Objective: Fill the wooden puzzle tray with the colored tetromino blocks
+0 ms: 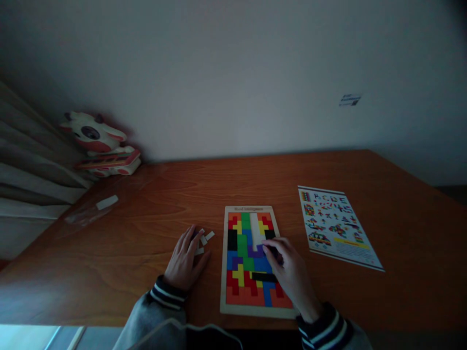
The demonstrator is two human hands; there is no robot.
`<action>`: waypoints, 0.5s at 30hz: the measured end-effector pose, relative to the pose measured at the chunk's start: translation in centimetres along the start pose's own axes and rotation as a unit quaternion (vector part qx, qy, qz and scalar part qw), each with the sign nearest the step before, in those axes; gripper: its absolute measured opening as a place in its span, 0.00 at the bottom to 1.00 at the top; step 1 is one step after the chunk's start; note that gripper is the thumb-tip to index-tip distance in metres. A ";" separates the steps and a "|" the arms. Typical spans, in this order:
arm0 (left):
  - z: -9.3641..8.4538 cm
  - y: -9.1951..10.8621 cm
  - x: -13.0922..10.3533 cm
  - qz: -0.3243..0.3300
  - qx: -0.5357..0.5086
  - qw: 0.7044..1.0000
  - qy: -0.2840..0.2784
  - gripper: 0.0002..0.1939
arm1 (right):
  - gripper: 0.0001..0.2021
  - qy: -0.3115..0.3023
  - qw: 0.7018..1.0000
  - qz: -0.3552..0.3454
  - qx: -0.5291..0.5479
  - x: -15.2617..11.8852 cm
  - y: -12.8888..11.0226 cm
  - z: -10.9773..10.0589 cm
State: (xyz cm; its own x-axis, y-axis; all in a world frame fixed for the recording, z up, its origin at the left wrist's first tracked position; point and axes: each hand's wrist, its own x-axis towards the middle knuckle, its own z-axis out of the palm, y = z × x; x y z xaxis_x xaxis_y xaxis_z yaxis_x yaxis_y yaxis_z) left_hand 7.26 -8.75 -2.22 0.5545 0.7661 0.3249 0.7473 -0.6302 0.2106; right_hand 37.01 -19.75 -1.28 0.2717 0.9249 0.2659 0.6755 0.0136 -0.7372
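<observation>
A wooden puzzle board (223, 291) lies flat on the table, filled with coloured blocks except for a bare pale strip near its top middle. My right hand (288, 265) is over the board's right side, thumb and forefinger pinched on a purple puzzle piece (255, 252) at the lower end of that strip. Below it, a long black piece (264, 277) rests across other blocks. Left of the board, my left hand (184, 262) lies on the table with fingers stretched out. Beside its fingertips are several small white pieces (210, 236); something dark is partly hidden under the fingers.
A printed pattern sheet (337, 226) lies right of the board. At the back left stands a cow-shaped toy (105, 146) by a curtain (32, 160). Clear plastic film with a white label (107, 202) lies at the left edge. A cable (197, 327) runs along the front.
</observation>
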 end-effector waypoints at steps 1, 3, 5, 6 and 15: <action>0.0 0.0 0.0 0.001 0.000 1.000 -0.002 0.28 | 0.10 0.000 1.000 -0.004 -0.005 -0.1 0.0 0.0; 0.0 0.0 0.0 0.000 0.003 1.000 -0.003 0.28 | 0.11 -0.002 1.000 -0.020 -0.018 -0.2 0.0 -0.1; 0.0 0.0 -0.1 0.000 0.006 1.000 -0.004 0.28 | 0.12 -0.007 0.998 -0.048 -0.039 -0.5 0.1 -0.2; 0.0 0.0 -0.1 -0.001 0.007 1.000 -0.004 0.28 | 0.12 -0.010 0.996 -0.066 -0.051 -0.7 0.1 -0.3; 0.1 0.1 -0.1 0.003 0.007 1.000 0.011 0.28 | 0.19 -0.047 0.973 -0.159 -0.158 -1.6 0.0 -1.3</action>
State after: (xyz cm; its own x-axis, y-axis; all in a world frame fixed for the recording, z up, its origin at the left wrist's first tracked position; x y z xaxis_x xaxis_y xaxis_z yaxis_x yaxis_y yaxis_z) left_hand 7.31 -8.82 -2.29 0.5506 0.7598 0.3458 0.7493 -0.6324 0.1964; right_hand 37.50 -21.71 -0.94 -0.0399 0.9241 0.3802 0.8960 0.2015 -0.3957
